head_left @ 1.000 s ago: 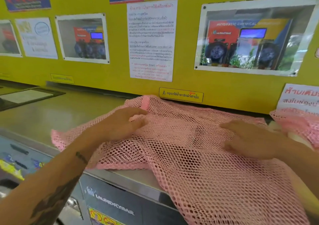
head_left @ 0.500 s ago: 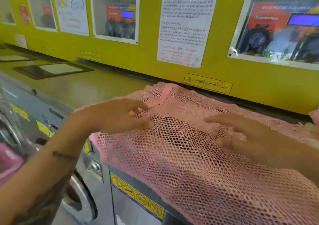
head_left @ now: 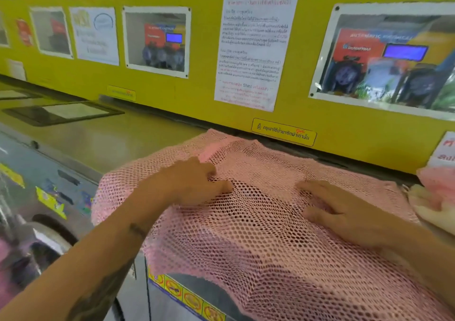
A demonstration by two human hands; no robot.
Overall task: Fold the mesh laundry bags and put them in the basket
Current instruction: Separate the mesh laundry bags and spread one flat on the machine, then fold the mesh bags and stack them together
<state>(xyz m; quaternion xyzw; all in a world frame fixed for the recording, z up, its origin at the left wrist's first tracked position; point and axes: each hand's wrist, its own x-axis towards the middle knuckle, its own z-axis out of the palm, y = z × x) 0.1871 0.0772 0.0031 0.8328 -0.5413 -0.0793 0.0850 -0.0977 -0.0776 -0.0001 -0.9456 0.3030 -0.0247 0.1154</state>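
You are pressing your left hand (head_left: 189, 182) and right hand (head_left: 344, 212) flat on the pink mesh laundry bag (head_left: 246, 234), which is lying across the washing machine top (head_left: 128, 138) and hanging over its front edge

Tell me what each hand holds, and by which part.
Nothing is gripped. Left hand and right hand both rest flat on the spread pink mesh laundry bag, near its middle.

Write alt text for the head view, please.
Left hand and right hand press flat on a pink mesh laundry bag spread over a steel washing machine top, its near edge hanging over the front, below a yellow wall of posters.
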